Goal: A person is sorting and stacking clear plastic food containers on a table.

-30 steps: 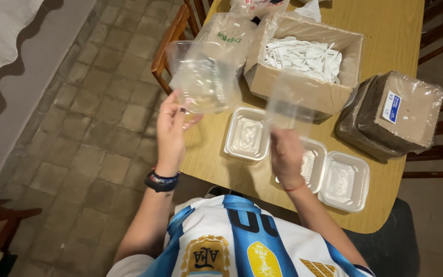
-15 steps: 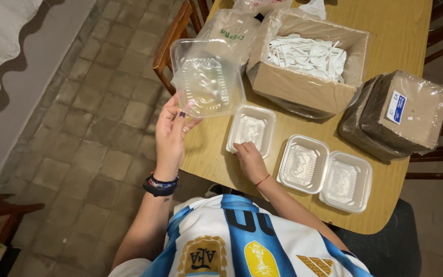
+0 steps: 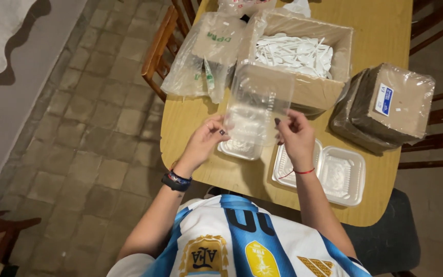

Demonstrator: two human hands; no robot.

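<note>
Both hands (image 3: 203, 141) (image 3: 296, 136) pinch one clear plastic container (image 3: 257, 102).

Clear container (image 3: 256, 110), brown box (image 3: 303, 56), yellow table (image 3: 380, 31)

— What can't be made out from up here?

— The clear container (image 3: 260, 105) I hold is see-through and smeared with motion, so its edges melt into the cardboard box (image 3: 303, 56) behind. My right hand (image 3: 296, 136) covers part of a white tray (image 3: 289, 164).

— And the box?

— White plastic cutlery (image 3: 296, 51), too small to tell forks from spoons. The top edge cuts off the bags (image 3: 242, 6) behind.

— The wrapped stack (image 3: 390, 105)?

— Contents hidden.
</note>
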